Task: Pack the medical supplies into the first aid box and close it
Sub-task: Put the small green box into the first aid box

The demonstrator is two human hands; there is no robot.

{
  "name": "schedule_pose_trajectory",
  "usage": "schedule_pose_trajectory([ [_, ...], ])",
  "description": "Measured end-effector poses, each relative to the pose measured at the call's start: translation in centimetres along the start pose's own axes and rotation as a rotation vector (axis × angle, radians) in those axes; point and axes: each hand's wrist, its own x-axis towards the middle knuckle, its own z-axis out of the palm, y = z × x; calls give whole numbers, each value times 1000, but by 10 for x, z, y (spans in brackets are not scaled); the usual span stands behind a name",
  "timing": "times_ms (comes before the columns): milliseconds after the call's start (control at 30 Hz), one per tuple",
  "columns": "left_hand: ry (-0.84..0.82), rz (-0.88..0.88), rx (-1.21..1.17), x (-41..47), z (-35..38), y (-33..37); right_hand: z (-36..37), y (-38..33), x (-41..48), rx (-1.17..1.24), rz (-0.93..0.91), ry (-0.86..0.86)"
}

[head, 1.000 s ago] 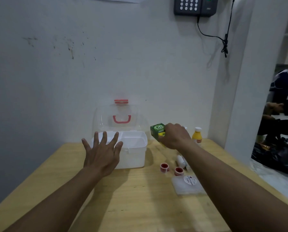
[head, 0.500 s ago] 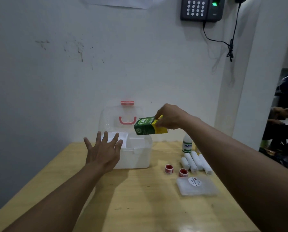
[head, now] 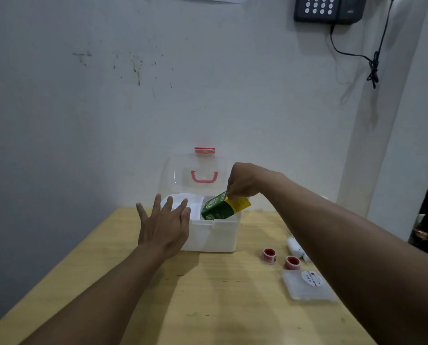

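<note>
Right hand [head: 245, 181] is pinching the green carton [head: 220, 206], tilting into the first aid box [head: 215, 235]; left hand [head: 164, 225] is resting spread against its near-left wall.

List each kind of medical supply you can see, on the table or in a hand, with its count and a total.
Green and yellow carton: 1
Red tape rolls: 2
Clear flat plastic case: 1
White rolls, mostly hidden by the arm: at least 1
Total: at least 5

wooden table [head: 220, 307], first aid box [head: 215, 236], tape rolls [head: 269, 255]
</note>
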Motion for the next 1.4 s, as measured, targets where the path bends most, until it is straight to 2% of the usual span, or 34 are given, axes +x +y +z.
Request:
schedule_pose_trajectory([
  [533, 47, -7, -73, 1, 9, 0, 48, -4, 22, 11, -59, -46],
  [767, 8, -42, -69, 0, 6, 11, 55, 4, 20, -52, -81, -18],
  [1033, -61, 13, -27, 11, -3, 1, 54, 7, 13, 51, -71, 10],
  [1300, -6, 6, -83, 12, 10, -1, 61, -5, 9, 90, -91, -126],
  [1400, 17, 13, -87, 12, 12, -2, 69, -8, 15, 201, -59, -167],
])
